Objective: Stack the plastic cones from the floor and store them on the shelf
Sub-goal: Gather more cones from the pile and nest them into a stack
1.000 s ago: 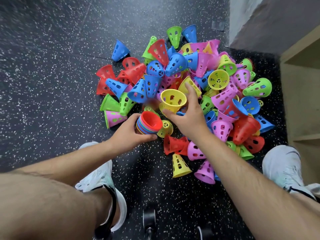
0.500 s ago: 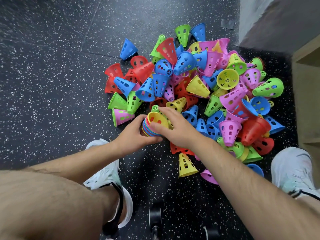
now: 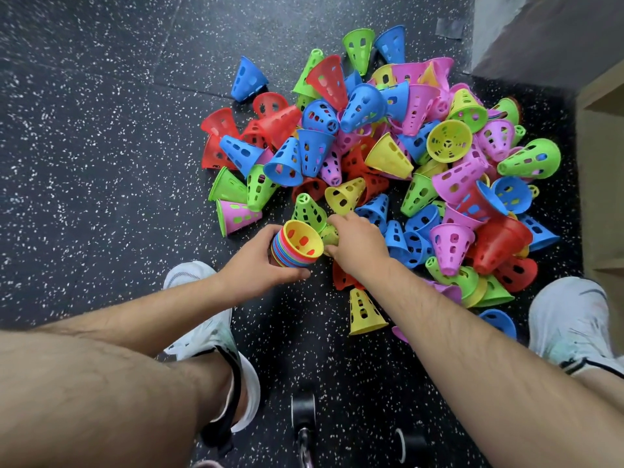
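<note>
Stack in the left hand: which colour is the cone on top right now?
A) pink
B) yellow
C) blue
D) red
B: the stack gripped by the left hand shows a yellow cone uppermost, its open mouth facing the camera and the other colours' rims below it. The right hand curls round a yellow-green cone beside it.

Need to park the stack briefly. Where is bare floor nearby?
Bare floor spreads left of the cone pile, beyond the left shoe. A narrower patch lies between that shoe and the lone yellow cone. Right of the stack, the pile is crowded.
</note>
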Motion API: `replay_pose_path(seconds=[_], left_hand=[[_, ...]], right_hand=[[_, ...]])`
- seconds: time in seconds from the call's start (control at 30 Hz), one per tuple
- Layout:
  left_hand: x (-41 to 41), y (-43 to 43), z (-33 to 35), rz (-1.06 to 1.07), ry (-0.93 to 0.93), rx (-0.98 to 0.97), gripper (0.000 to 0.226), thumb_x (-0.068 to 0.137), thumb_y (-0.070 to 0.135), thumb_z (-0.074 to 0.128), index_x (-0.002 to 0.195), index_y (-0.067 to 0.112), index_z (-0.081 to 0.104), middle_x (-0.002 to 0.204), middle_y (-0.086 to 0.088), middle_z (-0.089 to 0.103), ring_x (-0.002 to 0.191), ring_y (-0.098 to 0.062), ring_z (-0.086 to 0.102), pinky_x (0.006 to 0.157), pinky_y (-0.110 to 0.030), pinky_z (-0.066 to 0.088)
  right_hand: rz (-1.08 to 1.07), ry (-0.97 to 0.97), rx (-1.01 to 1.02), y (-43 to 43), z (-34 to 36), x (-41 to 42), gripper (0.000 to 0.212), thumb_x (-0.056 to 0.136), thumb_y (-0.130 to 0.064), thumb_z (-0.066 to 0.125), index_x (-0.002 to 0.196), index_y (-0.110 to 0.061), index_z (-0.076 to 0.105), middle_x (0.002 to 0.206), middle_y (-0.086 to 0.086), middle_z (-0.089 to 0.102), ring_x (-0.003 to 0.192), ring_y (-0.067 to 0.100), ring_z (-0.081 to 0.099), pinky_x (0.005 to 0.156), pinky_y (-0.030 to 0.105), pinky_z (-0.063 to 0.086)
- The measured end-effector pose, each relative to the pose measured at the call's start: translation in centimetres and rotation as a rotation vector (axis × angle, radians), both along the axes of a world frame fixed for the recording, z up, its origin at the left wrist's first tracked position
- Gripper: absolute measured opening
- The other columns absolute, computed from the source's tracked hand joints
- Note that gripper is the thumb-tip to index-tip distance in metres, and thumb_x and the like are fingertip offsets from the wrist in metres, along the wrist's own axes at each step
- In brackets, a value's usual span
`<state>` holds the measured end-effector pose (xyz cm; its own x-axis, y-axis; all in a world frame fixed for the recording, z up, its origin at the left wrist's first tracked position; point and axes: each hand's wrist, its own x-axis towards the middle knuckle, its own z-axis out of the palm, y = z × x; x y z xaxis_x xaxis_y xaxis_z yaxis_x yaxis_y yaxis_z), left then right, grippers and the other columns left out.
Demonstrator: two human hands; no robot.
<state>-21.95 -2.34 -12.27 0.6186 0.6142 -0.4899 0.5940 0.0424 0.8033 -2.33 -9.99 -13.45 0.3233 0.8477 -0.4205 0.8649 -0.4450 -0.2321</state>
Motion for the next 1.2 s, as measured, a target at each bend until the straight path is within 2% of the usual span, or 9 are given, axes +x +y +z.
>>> replay_pose_path(seconds=[0.23,0.47,0.53,0.6,0.7,0.83,0.97,1.07,1.2], left_hand=[[-0.1,0.4,-0.1,0.049,-0.013,-0.006,0.077,0.066,0.030,0.098,0.129,0.025,0.054,0.113,0.008,0.070,0.098,-0.004,0.070,0.089,-0.025,0.055],[1.1,1.3,0.8,0.071,-0.016,0.047,0.074,0.067,0.030,0.097,0.127,0.026,0.055,0.114,0.011,0.068,0.096,0.005,0.066,0.080,-0.006,0.047],[1.4,1.5,1.0,0.074,-0.025,0.048,0.073,0.067,0.028,0.097,0.126,0.025,0.055,0.113,0.009,0.069,0.096,0.004,0.067,0.081,-0.008,0.049],[1.7,1.7,1.0,0.077,-0.035,0.055,0.073,0.066,0.028,0.097,0.125,0.026,0.055,0.113,0.009,0.070,0.097,0.001,0.068,0.085,-0.014,0.051],[1.6,1.8,0.9,0.081,-0.044,0.063,0.076,0.062,0.035,0.099,0.124,0.029,0.056,0.114,0.009,0.071,0.100,-0.003,0.070,0.093,-0.027,0.055],[1.1,1.6,0.7,0.071,-0.038,0.030,0.087,0.053,0.048,0.095,0.127,0.029,0.055,0.116,0.010,0.071,0.102,-0.005,0.070,0.094,-0.031,0.056],[1.0,1.0,0.6,0.038,-0.055,0.009,0.076,0.064,0.023,0.098,0.126,0.027,0.055,0.114,0.006,0.071,0.098,-0.001,0.070,0.089,-0.022,0.055],[0.7,0.8,0.4,0.037,-0.061,0.006,0.076,0.065,0.022,0.098,0.127,0.026,0.055,0.113,0.004,0.071,0.097,-0.002,0.070,0.087,-0.021,0.054],[0.1,0.9,0.3,0.045,-0.065,-0.005,0.077,0.064,0.024,0.099,0.127,0.026,0.056,0.114,0.004,0.071,0.100,-0.006,0.071,0.088,-0.023,0.055]], right_hand=[[-0.145,0.159,0.136,-0.4,2.8,1.6,0.051,0.090,-0.037,0.064,0.137,-0.022,0.050,0.129,0.001,0.054,0.112,0.023,0.057,0.094,0.039,0.048],[-0.375,0.395,0.367,-0.5,6.0,2.5,0.042,0.081,-0.043,0.072,0.114,-0.030,0.049,0.111,-0.012,0.055,0.095,0.010,0.058,0.080,0.033,0.051],[-0.402,0.471,0.416,-0.4,6.4,2.1,0.043,0.082,-0.044,0.073,0.112,-0.033,0.046,0.110,-0.012,0.059,0.093,0.009,0.061,0.080,0.035,0.053],[-0.379,0.541,0.445,-0.3,6.5,1.8,0.044,0.084,-0.043,0.072,0.117,-0.036,0.044,0.118,-0.014,0.059,0.104,0.008,0.061,0.089,0.036,0.053],[-0.315,0.619,0.424,-0.2,6.8,1.6,0.058,0.089,-0.037,0.069,0.139,-0.046,0.042,0.134,-0.018,0.055,0.124,0.003,0.051,0.102,0.028,0.042],[-0.272,0.649,0.367,0.4,6.9,1.8,0.067,0.087,-0.032,0.071,0.145,-0.049,0.042,0.121,-0.024,0.052,0.114,-0.003,0.051,0.093,0.014,0.038],[-0.183,0.605,0.237,1.1,7.2,2.0,0.065,0.084,-0.030,0.069,0.143,-0.046,0.047,0.108,-0.019,0.042,0.105,0.001,0.048,0.086,0.017,0.037],[-0.146,0.573,0.177,1.5,7.5,2.0,0.059,0.083,-0.033,0.068,0.140,-0.044,0.053,0.117,-0.014,0.042,0.107,0.001,0.048,0.090,0.020,0.038],[-0.053,0.528,0.104,1.8,8.1,1.9,0.062,0.086,-0.034,0.065,0.142,-0.050,0.046,0.132,-0.020,0.043,0.112,-0.001,0.048,0.093,0.020,0.038]])
